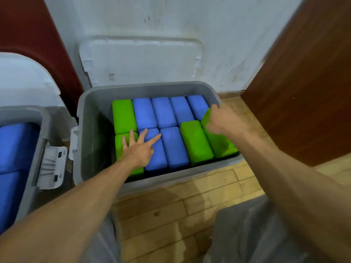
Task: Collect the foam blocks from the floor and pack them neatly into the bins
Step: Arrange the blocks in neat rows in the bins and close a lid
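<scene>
The packing step is in hand: the last place in the front row of the grey bin [89, 114] is being filled, and no loose block is seen on the strip of wooden floor [190, 188] in view. The foam blocks [163, 112] are laid in two rows, mostly blue in the middle and green toward the ends, their tops matt and their edges softly rounded. At 3 o'clock in the bin a tilted green block [221, 143] is seen with its far end lifted above the others, not yet seated beside its green neighbour [196, 141]. It is held by the right hand [223, 120], whose grip appears clamped over that lifted end, though the fingers are blurred. The left hand [138, 149] is laid flat at 8 o'clock in the bin, its grip apart, with fingers spread across a green and a blue block. A downward press on the lifted end is judged to be called for next, with the row steadied so that nothing is squeezed up. A second bin [40, 118] holding blue blocks is seen at 9 o'clock.
</scene>
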The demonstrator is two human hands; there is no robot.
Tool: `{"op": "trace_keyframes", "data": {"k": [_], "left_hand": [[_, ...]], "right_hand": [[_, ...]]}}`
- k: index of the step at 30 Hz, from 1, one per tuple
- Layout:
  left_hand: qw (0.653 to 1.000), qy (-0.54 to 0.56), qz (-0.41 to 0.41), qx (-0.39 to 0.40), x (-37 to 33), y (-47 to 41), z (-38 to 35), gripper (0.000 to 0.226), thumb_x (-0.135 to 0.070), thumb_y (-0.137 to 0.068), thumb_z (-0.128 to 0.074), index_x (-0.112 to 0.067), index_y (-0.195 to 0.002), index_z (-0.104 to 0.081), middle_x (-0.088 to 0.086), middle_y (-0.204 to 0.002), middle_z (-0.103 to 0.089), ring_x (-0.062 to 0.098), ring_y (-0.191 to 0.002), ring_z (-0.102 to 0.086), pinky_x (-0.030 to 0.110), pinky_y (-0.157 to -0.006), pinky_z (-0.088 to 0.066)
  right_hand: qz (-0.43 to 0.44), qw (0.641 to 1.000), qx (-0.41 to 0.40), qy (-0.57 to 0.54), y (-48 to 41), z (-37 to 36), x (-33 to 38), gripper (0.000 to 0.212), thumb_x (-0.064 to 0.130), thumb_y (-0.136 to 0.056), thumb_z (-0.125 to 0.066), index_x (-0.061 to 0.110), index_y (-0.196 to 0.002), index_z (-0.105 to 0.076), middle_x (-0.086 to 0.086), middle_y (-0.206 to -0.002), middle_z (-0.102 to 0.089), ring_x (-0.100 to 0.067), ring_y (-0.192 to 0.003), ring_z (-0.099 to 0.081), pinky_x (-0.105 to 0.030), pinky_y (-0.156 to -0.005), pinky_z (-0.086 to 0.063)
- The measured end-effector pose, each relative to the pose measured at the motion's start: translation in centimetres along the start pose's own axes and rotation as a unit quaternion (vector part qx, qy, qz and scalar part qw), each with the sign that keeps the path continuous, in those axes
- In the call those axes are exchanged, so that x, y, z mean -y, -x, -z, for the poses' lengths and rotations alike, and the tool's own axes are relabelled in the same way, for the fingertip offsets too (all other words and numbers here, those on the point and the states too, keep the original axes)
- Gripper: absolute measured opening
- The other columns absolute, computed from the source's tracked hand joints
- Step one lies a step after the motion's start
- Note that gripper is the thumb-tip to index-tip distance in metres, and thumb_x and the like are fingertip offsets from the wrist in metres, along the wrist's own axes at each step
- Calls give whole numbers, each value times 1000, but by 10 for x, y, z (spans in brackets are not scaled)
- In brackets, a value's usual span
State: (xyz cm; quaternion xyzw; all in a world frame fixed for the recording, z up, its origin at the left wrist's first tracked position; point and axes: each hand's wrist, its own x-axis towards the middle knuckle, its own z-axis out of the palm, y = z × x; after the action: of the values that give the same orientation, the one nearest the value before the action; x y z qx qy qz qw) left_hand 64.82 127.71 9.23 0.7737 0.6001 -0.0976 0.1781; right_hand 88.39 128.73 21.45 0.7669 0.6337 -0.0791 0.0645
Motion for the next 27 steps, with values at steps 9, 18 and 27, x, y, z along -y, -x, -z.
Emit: {"op": "trace_keyframes", "data": {"k": [9, 18, 27], "left_hand": [[984, 47, -83, -149, -60, -14, 27, 50, -25, -89, -52, -22, -139, -46, 6, -148, -32, 22, -140, -25, 38, -116, -13], [986, 23, -164, -29, -103, -40, 19, 87, -62, -90, -45, -20, -154, -4, -5, -162, 3, 11, -148, 4, 42, -120, 1], [982, -44, -179, 27, -94, -47, 18, 90, -63, -89, -44, -23, -153, 5, -6, -160, 15, 8, -147, 9, 43, -118, 9]], "right_hand": [[74, 995, 47, -44, -6, 14, -45, 63, 15, -85, -64, 17, -144, -41, -11, -143, -48, -29, -129, -46, -33, -101, -39], [102, 992, 67, -9, -14, 15, -49, 73, 33, -80, -75, 18, -144, -43, -6, -144, -48, -24, -131, -45, -32, -102, -39], [111, 992, 49, -19, -42, 0, -50, 44, 13, -80, -61, 18, -123, -65, -10, -121, -65, -31, -110, -61, -40, -91, -52]]}}
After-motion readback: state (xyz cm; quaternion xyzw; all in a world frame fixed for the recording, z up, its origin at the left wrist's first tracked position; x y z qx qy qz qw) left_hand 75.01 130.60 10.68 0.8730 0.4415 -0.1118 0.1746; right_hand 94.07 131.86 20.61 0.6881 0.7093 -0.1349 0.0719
